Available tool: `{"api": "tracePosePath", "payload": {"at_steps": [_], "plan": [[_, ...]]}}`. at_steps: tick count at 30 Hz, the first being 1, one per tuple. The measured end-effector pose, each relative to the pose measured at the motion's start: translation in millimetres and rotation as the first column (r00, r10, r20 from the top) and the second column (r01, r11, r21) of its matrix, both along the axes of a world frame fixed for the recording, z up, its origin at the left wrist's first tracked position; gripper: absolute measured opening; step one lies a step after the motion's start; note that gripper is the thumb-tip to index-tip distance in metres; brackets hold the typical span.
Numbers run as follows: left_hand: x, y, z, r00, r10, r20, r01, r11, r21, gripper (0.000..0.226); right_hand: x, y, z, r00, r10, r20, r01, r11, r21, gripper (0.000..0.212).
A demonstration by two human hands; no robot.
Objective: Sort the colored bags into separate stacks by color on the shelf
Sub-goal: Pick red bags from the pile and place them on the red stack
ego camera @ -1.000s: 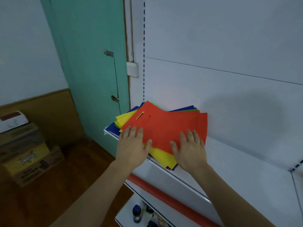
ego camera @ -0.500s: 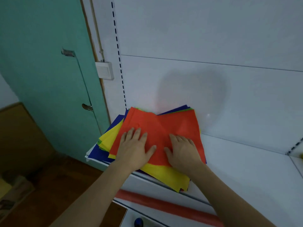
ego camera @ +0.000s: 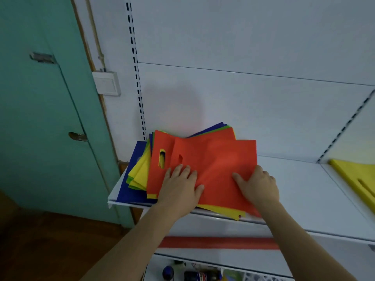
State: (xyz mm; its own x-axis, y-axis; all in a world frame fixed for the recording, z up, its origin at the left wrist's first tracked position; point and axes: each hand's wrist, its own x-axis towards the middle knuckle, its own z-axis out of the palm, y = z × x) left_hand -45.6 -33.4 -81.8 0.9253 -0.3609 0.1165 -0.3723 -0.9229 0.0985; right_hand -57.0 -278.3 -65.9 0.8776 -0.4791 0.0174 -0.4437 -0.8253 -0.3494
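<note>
A mixed pile of flat bags lies at the left end of the white shelf [ego camera: 300,187]. On top is a red bag [ego camera: 219,159], with a second red bag [ego camera: 160,142] under it shifted left, its handle slot showing. Yellow bags [ego camera: 140,171], green edges and a blue bag [ego camera: 129,185] stick out beneath. My left hand [ego camera: 180,187] lies flat on the red bags with fingers spread. My right hand [ego camera: 257,185] grips the top red bag's right edge, thumb on top, fingers curled around it. A separate yellow bag [ego camera: 357,175] lies on the shelf at the far right.
A teal door [ego camera: 46,118] stands left of the shelf, with a white wall switch [ego camera: 106,83] beside it. A red strip [ego camera: 219,243] runs along the front below the shelf. A lower shelf holds bottles [ego camera: 168,272]. Bare shelf surface lies between the pile and the yellow bag.
The view has swung right, revealing the yellow bag at far right. The top red bag has slid right off the one below, and my right hand moved from flat on it to its right edge.
</note>
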Motion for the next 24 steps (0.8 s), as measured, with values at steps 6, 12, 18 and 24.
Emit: {"api": "tracePosePath", "payload": {"at_steps": [6,12,18,24], "plan": [[-3.3,14.5,15.4,0.946,0.306,0.109,-0.304,0.952,-0.032,0.095,8.0,1.1,13.6,0.966,0.072,0.248,-0.101,0.989,0.105,0.062],[-13.3,2.5,6.2,0.935,0.353,0.031,-0.354,0.929,0.104,0.088,13.8,3.3,-0.2,0.972,0.198,0.127,-0.191,0.98,-0.059,0.024],[-21.8,-17.8,4.2,0.966,0.257,0.033,-0.258,0.966,0.036,0.06,17.2,2.2,-3.7,0.973,0.206,0.107,-0.195,0.975,-0.104,0.026],[-27.1,-33.3,5.5,0.995,0.07,0.071,-0.063,0.994,-0.094,0.079,20.0,-5.4,3.4,0.979,0.177,0.103,-0.174,0.984,-0.038,0.017]]}}
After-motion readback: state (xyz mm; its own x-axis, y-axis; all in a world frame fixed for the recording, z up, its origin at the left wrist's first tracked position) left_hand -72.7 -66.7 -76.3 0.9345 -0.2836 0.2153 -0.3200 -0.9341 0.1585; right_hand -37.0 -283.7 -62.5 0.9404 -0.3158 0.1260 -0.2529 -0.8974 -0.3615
